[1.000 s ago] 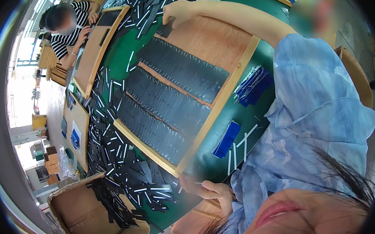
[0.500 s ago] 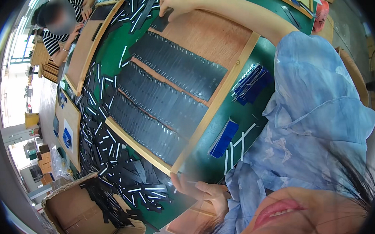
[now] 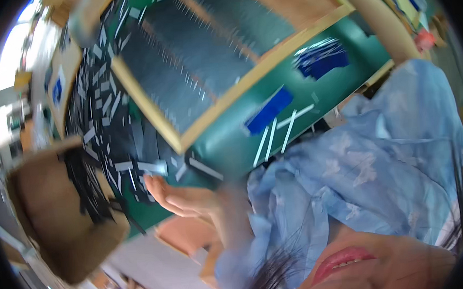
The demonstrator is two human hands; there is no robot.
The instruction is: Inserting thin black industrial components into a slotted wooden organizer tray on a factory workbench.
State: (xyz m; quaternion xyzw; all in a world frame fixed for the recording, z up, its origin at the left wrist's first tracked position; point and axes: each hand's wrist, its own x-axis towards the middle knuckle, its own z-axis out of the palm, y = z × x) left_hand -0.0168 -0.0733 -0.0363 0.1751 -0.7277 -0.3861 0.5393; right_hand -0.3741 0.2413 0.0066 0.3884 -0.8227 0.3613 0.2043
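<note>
My left hand is beside the near corner of a wooden-framed board, with its fingers stretched toward a heap of loose black and white strips. A pale strip lies right by the fingertips; I see nothing held, though the hand is slightly blurred. Rows of dark flat pieces edged with small pins cover most of the board, with bare wood at its far right. My right forearm reaches up along the board's right side, and its hand is beyond the picture's top edge.
Blue bundles and several thin white sticks lie on the green table between the board and me. An open cardboard box holding black strips stands at left. Another framed board is farther off.
The whole view has shifted, so the board sits higher in the picture. My left hand has left the frame's near corner and moved left to the strips. My right hand has gone out of view.
</note>
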